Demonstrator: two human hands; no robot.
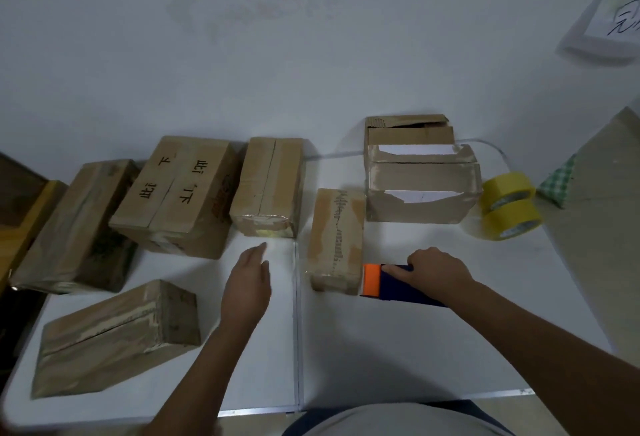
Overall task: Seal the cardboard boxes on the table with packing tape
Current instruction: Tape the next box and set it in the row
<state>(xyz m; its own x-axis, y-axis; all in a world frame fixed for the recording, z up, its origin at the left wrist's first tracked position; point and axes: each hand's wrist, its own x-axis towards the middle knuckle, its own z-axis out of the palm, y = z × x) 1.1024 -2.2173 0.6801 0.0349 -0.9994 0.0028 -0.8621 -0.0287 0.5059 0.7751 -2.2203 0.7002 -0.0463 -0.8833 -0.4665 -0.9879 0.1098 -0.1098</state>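
Surroundings: two yellow tape rolls (509, 205) stacked, 3 o'clock of open box (422, 186).
Open box: white paper inside.
Small box (336, 240): table (415, 349) centre.
Right hand (438, 271): gripping tape dispenser (398, 285), touching small box.
Left hand (246, 283): fingers straight, holding nothing.

Pretty dim, flat indoor light with a bluish cast. Soft shadows under the boxes (266, 189) on the table (415, 349). Whole frame's a bit soft, and the wide lens bends and smears the edges.
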